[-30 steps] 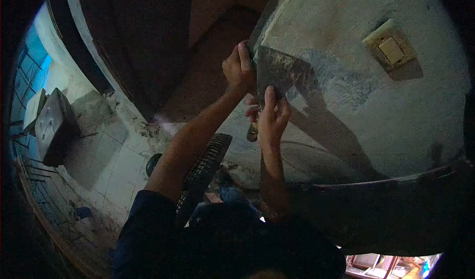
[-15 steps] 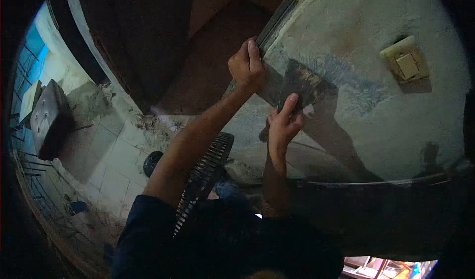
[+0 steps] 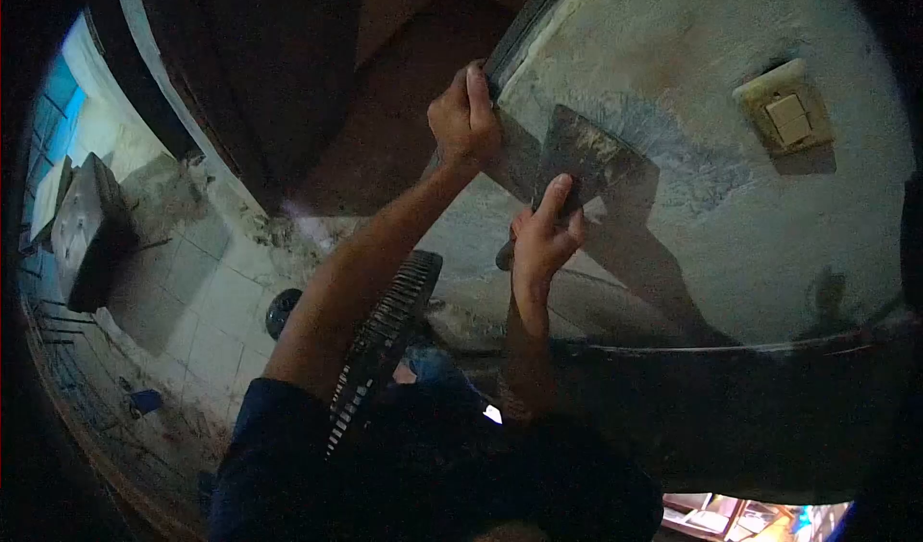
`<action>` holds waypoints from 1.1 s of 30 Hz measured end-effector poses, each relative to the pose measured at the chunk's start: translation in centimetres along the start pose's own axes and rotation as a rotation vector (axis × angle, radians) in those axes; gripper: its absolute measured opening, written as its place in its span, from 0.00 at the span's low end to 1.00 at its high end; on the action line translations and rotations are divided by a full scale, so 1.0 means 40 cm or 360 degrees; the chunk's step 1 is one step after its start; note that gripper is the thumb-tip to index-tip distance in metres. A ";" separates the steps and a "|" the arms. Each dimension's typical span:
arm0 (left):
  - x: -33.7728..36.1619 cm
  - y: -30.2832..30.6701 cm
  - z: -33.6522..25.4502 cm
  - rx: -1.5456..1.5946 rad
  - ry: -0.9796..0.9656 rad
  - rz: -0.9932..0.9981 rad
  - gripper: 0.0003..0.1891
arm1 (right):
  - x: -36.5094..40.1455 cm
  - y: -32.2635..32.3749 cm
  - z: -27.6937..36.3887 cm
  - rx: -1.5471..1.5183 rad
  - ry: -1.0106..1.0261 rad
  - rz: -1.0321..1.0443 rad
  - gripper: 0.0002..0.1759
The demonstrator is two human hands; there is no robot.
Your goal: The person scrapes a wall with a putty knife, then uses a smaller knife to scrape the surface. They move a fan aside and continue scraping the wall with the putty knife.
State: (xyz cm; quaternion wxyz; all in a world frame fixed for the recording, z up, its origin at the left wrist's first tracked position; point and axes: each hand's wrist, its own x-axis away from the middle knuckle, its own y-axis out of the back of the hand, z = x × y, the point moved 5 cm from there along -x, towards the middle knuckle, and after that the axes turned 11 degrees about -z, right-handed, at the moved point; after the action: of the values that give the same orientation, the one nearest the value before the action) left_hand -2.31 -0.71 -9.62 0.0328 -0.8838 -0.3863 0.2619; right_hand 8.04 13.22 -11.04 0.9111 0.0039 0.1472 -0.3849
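Scraper (image 3: 588, 153) is dark gray and flat, with a wide blade that gets thinner down by the hand. Light brown smears and crumbs are stuck on the blade. The dark end of its handle (image 3: 505, 256) pokes out under the fingers. It is in front of the pale wall (image 3: 760, 244), tilted, near a rough gray patch (image 3: 707, 172). I cannot tell if the blade touches the wall.

The right hand (image 3: 546, 246) has its fingers curled shut around the scraper, and the thumb lies on it, pointing up. The left hand (image 3: 464, 127) is folded, with its fingers bent around the dark wall edge (image 3: 510, 57) and its thumb up. A dirty, cream light switch (image 3: 790, 119) is on the wall, off to the right.
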 end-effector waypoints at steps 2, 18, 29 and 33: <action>-0.010 -0.002 -0.005 0.0030 0.0007 0.0015 0.25 | -0.005 -0.006 -0.006 -0.0018 -0.0082 -0.0148 0.25; -0.007 0.002 -0.020 0.0084 -0.0170 -0.0066 0.24 | -0.026 -0.016 -0.006 -0.0084 -0.0025 0.0073 0.22; -0.002 -0.003 0.017 0.0064 0.0023 0.0043 0.23 | -0.021 0.006 -0.003 0.0004 0.0078 0.0007 0.22; -0.001 0.001 -0.004 0.0085 0.0067 0.0052 0.23 | -0.021 0.032 0.018 0.0155 0.0118 -0.0120 0.22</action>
State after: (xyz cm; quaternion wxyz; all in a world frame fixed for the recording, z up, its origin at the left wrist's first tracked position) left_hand -2.22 -0.76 -9.46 0.0602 -0.8941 -0.3640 0.2540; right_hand 8.57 14.61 -10.24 0.8887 0.0572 0.1621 -0.4252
